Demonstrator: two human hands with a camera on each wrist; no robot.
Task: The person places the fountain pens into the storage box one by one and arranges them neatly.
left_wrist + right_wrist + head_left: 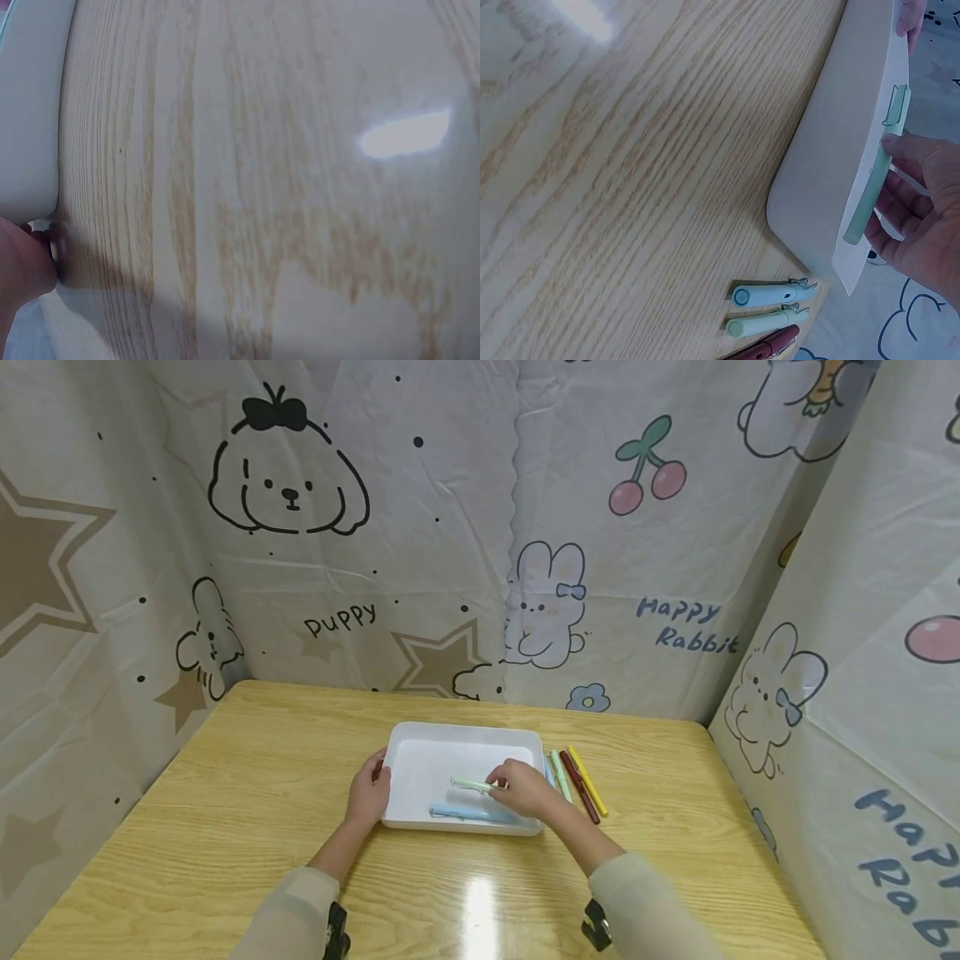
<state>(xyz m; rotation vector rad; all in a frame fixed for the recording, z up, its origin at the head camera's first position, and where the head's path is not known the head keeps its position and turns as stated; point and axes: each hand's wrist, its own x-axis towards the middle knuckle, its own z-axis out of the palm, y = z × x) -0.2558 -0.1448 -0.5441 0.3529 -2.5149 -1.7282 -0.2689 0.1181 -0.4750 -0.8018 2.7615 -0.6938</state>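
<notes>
A white rectangular tray (pixel 427 760) lies on the wooden table. My left hand (pixel 367 795) grips its left end; the left wrist view catches only part of that hand (pixel 26 262) at the tray's corner. Over the tray, my right hand (pixel 523 789) pinches a light green pen (pixel 470 784) between thumb and fingers. The right wrist view shows this pen (pixel 870 196) tilted, its clip end pointing away from the palm. Inside the tray, along the near wall, a light blue pen (pixel 467 814) lies flat, its right end close below the right hand.
Right of the tray, several capped pens lie side by side: light blue (pixel 772 295), light green (pixel 561 777), dark red (pixel 581 787) and yellow (pixel 588 780). A printed cloth (pixel 465 527) hangs behind the table (pixel 285 760) and along both sides.
</notes>
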